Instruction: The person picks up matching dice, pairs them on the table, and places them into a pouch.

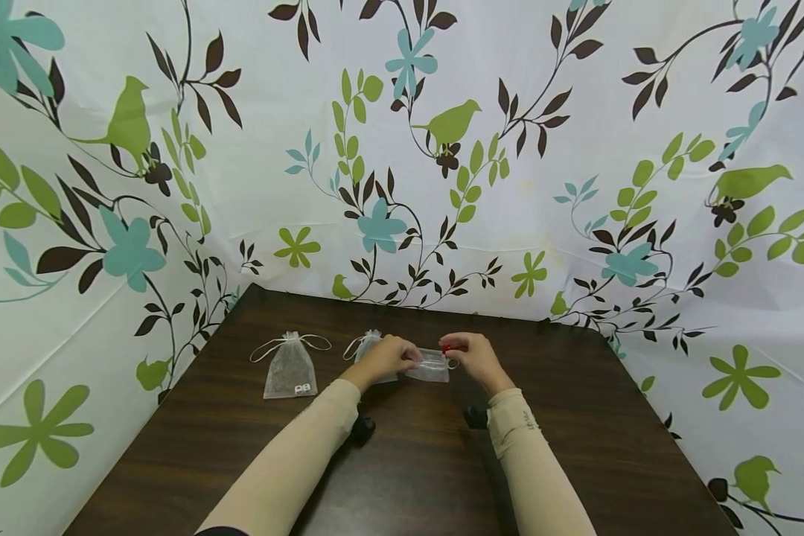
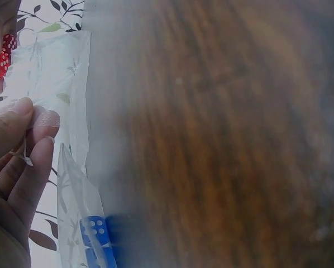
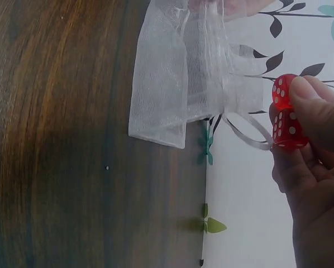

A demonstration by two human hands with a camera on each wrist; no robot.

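My right hand [image 1: 477, 360] pinches two red dice [image 3: 287, 127] with white dots between thumb and fingers, above the table. Beside it, a sheer white drawstring pouch [image 1: 432, 368] has its gathered mouth and cord loop toward the dice. My left hand [image 1: 387, 359] pinches the sheer fabric of this pouch between thumb and forefinger. In the right wrist view, the pouch's body [image 3: 158, 81] hangs flat with nothing visible inside. A second sheer pouch [image 1: 368, 341] lies partly hidden behind my left hand, and blue dice [image 2: 94, 231] show inside it in the left wrist view.
A third sheer pouch [image 1: 288, 366] with white dice [image 1: 302, 388] at its bottom lies on the left of the dark wooden table [image 1: 402, 476]. A patterned cloth [image 1: 402, 186] with birds and leaves hangs behind the table and along its sides.
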